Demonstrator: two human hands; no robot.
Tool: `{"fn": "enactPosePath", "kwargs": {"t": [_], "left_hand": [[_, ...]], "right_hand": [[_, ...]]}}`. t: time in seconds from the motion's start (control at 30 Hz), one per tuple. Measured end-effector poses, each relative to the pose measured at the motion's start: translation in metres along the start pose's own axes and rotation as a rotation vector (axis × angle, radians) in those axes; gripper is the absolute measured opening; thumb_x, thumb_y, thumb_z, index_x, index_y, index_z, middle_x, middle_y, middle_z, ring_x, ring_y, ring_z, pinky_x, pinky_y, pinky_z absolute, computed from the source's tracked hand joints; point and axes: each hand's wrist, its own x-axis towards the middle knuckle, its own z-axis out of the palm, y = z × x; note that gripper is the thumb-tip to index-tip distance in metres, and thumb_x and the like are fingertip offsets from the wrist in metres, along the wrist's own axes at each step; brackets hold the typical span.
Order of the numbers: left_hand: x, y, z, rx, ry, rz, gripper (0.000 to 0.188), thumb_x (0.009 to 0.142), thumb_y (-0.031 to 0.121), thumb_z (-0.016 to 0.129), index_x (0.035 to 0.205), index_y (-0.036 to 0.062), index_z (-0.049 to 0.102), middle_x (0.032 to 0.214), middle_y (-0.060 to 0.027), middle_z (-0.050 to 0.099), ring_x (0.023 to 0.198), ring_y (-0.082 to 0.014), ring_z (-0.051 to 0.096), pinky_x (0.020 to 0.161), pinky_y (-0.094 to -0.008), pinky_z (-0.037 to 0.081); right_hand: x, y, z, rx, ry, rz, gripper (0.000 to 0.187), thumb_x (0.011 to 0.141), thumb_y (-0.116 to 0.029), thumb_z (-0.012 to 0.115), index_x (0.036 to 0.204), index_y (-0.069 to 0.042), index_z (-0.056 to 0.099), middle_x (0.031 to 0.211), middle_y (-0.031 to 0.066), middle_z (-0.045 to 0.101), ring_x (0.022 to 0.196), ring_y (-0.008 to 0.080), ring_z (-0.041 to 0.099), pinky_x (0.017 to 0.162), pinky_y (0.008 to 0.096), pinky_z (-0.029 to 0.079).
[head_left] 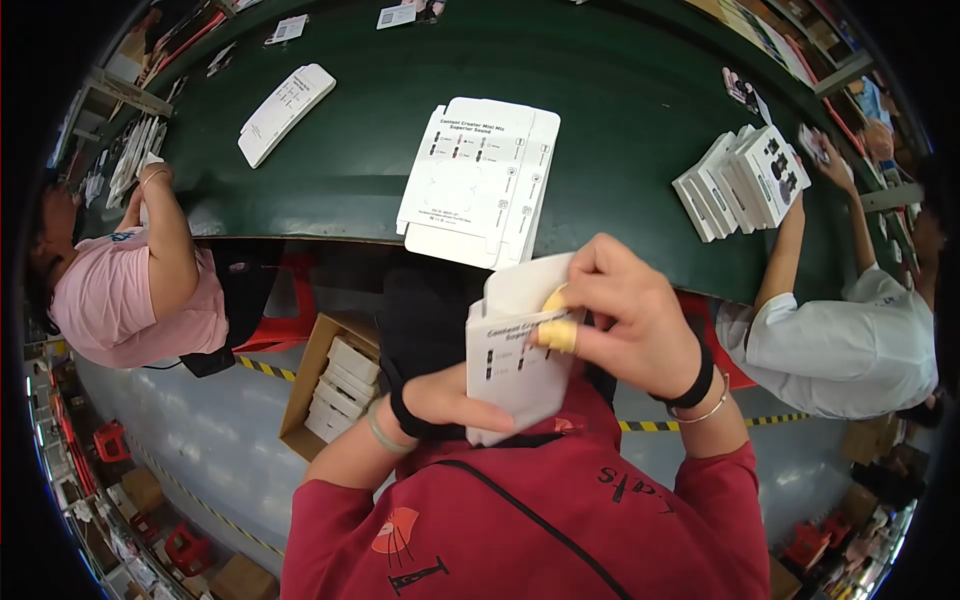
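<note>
"Cardboard, thin and smooth, is what we have between our hands?"

"Yes, a white box (515, 395), flat-sided and crisply folded, with dark print on its face. We hold it slightly tilted, between our red shirt (530, 510) and the near edge of the green table (610, 150)."

"How firm is our grip?"

"Both hands are clamped on it. Our left hand (455, 403) takes the lower left side, thumb laid along the face, its other fingers hidden behind. Our right hand (635, 320) pinches the top edge, thumb and forefinger in yellow cots (557, 336), beside a pale flap (530, 283) that stands up."

"Can we see inside?"

"We cannot tell what it holds; flap and fingers cover the mouth."

"Which other containers do we have?"

"On the floor to our left, a brown carton (297, 400), open-topped, with white packs (342, 392) lined up in it. On the table ahead, flat blanks (470, 185) lie in an uneven stack, and a smaller flat pile (287, 115) lies farther left. To our right, thick boxes (740, 185) lean in a row, a co-worker's arm (782, 252) beside them."
</note>
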Motion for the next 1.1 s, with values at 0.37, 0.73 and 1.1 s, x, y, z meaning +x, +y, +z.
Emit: {"fn": "enactPosePath", "kwargs": {"t": [0.37, 0.73, 1.1], "left_hand": [[-0.009, -0.019, 0.007, -0.227, -0.1, -0.07, 0.077, 0.083, 0.014, 0.065, 0.149, -0.0017, 0.028, 0.143, -0.0184, 0.045, 0.132, -0.0282, 0.047, 0.11, -0.041, 0.037], [-0.023, -0.026, 0.017, 0.367, 0.454, 0.094, 0.047, 0.097, 0.011, 0.061, 0.139, -0.0027, 0.044, 0.121, -0.0104, 0.065, 0.106, -0.0145, 0.062, 0.09, -0.0291, 0.051], [-0.008, -0.031, 0.03, 0.493, 0.633, 0.467, 0.045, 0.099, 0.01, 0.058, 0.139, -0.0024, 0.042, 0.105, -0.012, 0.068, 0.09, -0.0107, 0.064, 0.078, -0.0241, 0.05]], "right_hand": [[-0.039, -0.008, -0.004, -0.115, -0.23, 0.261, 0.027, 0.082, -0.019, 0.079, 0.088, 0.0, 0.061, 0.083, 0.0097, 0.063, 0.066, 0.0155, 0.063, 0.059, 0.0265, 0.049], [-0.075, 0.01, 0.032, 0.344, 0.064, 0.299, 0.019, 0.093, -0.007, 0.066, 0.105, 0.003, 0.054, 0.092, 0.0079, 0.067, 0.083, 0.0104, 0.065, 0.071, 0.0253, 0.053], [-0.081, 0.016, 0.038, 1.142, 0.368, 0.431, 0.042, 0.099, -0.009, 0.055, 0.139, 0.004, 0.048, 0.106, 0.0083, 0.068, 0.095, 0.0082, 0.062, 0.083, 0.0262, 0.049]]}}
